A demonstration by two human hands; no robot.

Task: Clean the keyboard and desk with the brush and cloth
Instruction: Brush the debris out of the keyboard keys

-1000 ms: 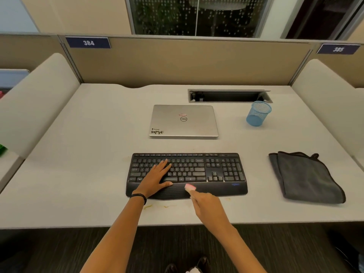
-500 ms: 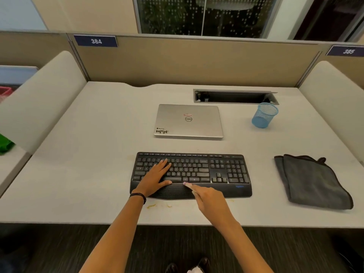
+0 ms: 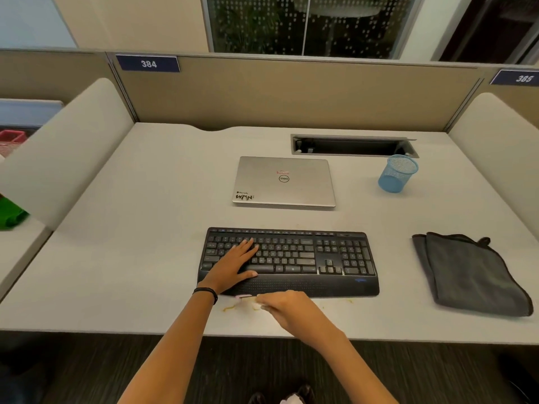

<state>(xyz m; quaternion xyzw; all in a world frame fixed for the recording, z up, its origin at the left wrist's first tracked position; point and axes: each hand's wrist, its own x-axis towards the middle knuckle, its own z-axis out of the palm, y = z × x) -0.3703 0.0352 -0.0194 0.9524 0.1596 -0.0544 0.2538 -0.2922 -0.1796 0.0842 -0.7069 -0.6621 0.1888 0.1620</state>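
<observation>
Right hand off palm rest since half second ago; now on desk just before keyboard, fingers curled round pink brush, blurred, tip by yellow crumbs. Left hand unchanged: flat, fingers straight on left keys. Cloth folded, right of keyboard.

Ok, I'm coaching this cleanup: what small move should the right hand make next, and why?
Probably a short brush sweep toward the front edge of the desk: yellowish crumbs lie on it just before the keyboard, beside the right hand, and the left hand lies flat on the keys.
</observation>
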